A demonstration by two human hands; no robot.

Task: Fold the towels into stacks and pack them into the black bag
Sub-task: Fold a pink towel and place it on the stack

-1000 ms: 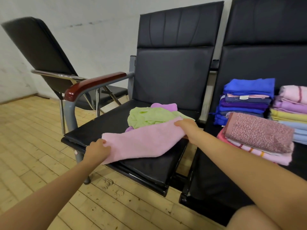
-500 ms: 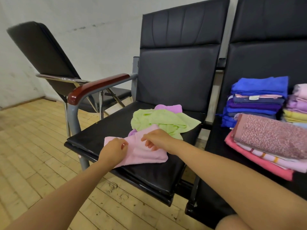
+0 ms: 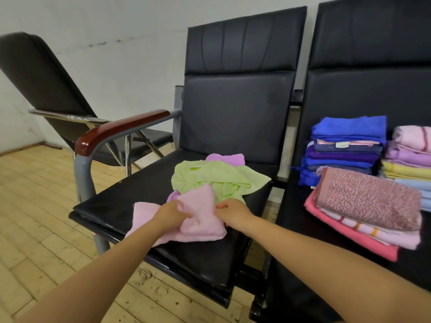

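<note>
Head view: pink towel (image 3: pixel 198 220) between gripping fingers (image 3: pixel 184 214)

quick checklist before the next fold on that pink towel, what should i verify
1. Left hand grips the pink towel: ok.
2. Right hand holds the towel's right edge: ok.
3. Towel lies flat and square for a fold: not ok, it is bunched between the hands.
4. Towel clear of the green towel: not ok, its far edge overlaps it.
5. Towel fully on the chair seat: cannot tell; its near left corner sits at the front edge.
6. Black bag within reach: cannot tell, none in view.
</note>
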